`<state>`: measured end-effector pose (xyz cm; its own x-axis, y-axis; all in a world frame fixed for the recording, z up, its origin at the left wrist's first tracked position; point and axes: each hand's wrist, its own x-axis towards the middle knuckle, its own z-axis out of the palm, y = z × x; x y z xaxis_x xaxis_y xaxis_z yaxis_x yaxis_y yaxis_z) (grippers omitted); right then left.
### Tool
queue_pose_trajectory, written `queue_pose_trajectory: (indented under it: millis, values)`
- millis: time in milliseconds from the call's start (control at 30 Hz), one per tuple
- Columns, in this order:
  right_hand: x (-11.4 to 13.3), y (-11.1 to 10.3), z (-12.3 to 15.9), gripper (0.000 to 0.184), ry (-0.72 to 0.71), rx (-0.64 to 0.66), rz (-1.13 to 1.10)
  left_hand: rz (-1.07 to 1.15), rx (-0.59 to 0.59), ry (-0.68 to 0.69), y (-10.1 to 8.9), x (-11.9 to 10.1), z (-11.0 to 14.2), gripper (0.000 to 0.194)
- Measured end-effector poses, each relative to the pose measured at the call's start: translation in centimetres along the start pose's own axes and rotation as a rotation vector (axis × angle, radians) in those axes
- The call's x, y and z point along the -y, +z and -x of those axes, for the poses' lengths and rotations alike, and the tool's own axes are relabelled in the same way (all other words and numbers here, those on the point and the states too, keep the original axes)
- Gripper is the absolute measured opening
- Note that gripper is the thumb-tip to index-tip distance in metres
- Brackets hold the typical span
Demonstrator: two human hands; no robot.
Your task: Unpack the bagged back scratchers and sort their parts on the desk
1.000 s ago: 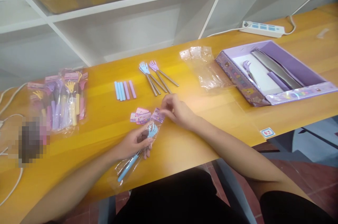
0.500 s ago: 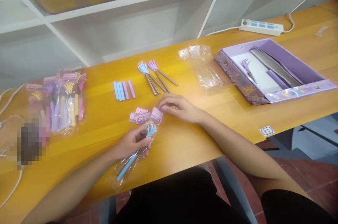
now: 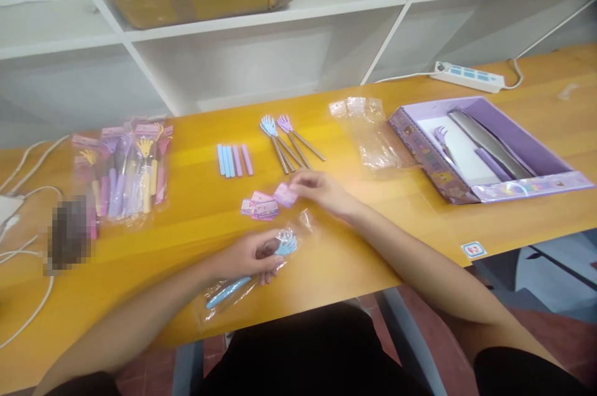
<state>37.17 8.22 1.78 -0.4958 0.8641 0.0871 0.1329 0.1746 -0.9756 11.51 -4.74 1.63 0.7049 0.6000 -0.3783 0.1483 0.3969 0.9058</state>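
Observation:
My left hand (image 3: pixel 249 257) is closed around a blue back scratcher (image 3: pixel 228 292) in a clear plastic bag, its claw end towards the right. The bag's open end (image 3: pixel 306 221) reaches past the claw. Above it, my right hand (image 3: pixel 326 193) pinches a small pink-purple card (image 3: pixel 285 195) by its right edge. Beside that card lies a small pile of printed cards (image 3: pixel 260 206). Farther back are several blue and pink handle sleeves (image 3: pixel 233 160) in a row. To their right lie several back scratchers with bare metal rods (image 3: pixel 284 147), with blue and purple claws.
Bagged back scratchers (image 3: pixel 124 175) lie at the left, near a blurred-out patch and white cables (image 3: pixel 35 315). Empty clear bags (image 3: pixel 373 135) lie beside a purple display box (image 3: pixel 536 188) holding a purple scratcher. A power strip (image 3: pixel 469 76) and white shelves (image 3: pixel 265 20) stand behind.
The card in my right hand is now apart from the bag's mouth, where the two overlapped before. My left hand has lowered the bagged scratcher and tilted it flatter. The view has shifted.

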Motion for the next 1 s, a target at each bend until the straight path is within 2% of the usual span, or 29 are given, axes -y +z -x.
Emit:
queue_pose_trajectory:
  millis: [67, 133, 200, 267, 300, 333, 433, 467, 600, 700, 767, 867, 967, 1000]
  values:
    - [0.1, 1.3, -0.3, 0.057, 0.01, -0.004, 0.089, 0.04, -0.033, 0.019, 0.1, 0.1, 0.0, 0.065]
    - [0.7, 1.5, 0.0, 0.064, 0.0, -0.044, 0.108, 0.098, -0.068, 0.051, 0.1, 0.3, -0.1, 0.065]
    - [1.9, 0.9, 1.1, 0.068, 0.027, 0.085, 0.057, 0.143, -0.086, 0.097, 0.1, 0.5, -0.4, 0.062]
    - [3.8, 0.3, 2.7, 0.061, 0.068, 0.29, 0.065, 0.171, -0.077, 0.141, -0.2, 0.6, -0.6, 0.056]
    - [4.9, 0.1, 3.4, 0.056, 0.065, 0.32, 0.103, 0.182, -0.054, 0.159, -0.4, 0.7, -0.8, 0.054]
    - [6.1, 0.0, 4.1, 0.052, 0.042, 0.268, 0.149, 0.19, -0.018, 0.172, -0.6, 0.7, -0.8, 0.053]
    - [9.6, 0.1, 5.1, 0.049, -0.119, -0.167, 0.268, 0.189, 0.128, 0.209, -1.2, 0.5, -0.8, 0.051]
    - [10.6, 0.1, 5.2, 0.048, -0.178, -0.256, 0.309, 0.176, 0.168, 0.218, -1.4, 0.4, -0.7, 0.05]
    - [13.7, -1.4, 4.8, 0.04, -0.333, -0.361, 0.432, 0.1, 0.219, 0.215, -1.5, 0.1, -0.3, 0.047]
    - [14.8, -4.0, 4.3, 0.032, -0.323, -0.536, 0.35, 0.057, 0.191, 0.183, -1.4, 0.3, -0.3, 0.046]
    - [15.1, -6.0, 4.0, 0.028, -0.324, -0.577, 0.223, 0.062, 0.157, 0.173, -1.3, 0.7, -0.4, 0.044]
    - [15.0, -7.5, 3.6, 0.022, -0.382, -0.498, 0.058, 0.097, 0.121, 0.168, -1.2, 1.2, -0.7, 0.044]
    - [14.8, -7.5, 3.5, 0.026, -0.271, -0.248, 0.116, 0.109, 0.123, 0.154, -1.1, 1.4, -0.9, 0.047]
    - [14.7, -7.7, 3.4, 0.027, -0.228, -0.211, 0.148, 0.11, 0.126, 0.148, -1.1, 1.4, -0.9, 0.047]
